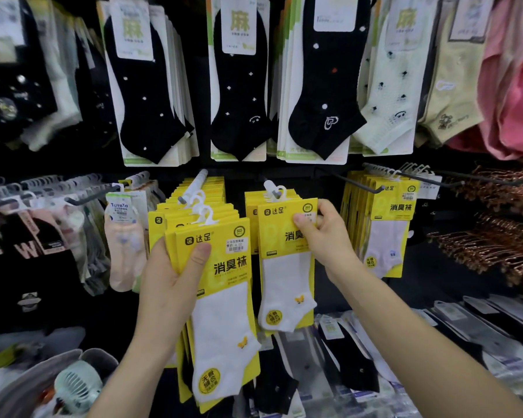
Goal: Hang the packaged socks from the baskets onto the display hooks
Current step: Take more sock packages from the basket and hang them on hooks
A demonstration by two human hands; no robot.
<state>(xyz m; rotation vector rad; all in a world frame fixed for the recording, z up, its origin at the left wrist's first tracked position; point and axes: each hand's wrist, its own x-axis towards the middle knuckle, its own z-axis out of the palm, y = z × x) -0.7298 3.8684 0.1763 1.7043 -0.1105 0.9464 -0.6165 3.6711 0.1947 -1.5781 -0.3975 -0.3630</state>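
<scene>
Sock pack (286, 260) at centre hook (274, 193), right hand (323, 233) pinching its card top, left hand (166, 276) gripping spare stack (221, 285); light, floppy, so probably best held by stiff card.

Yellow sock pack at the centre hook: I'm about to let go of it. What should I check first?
1. Right hand pinches the yellow sock pack at its top right corner: ok.
2. The pack's white hanger loop sits at the tip of the centre hook: ok.
3. Loop pushed fully past the tip, so the pack will not slide off: cannot tell.
4. Pack faces front, printed side out: ok.
5. Left hand grips the stack of packs securely, thumb across the front: ok.
</scene>
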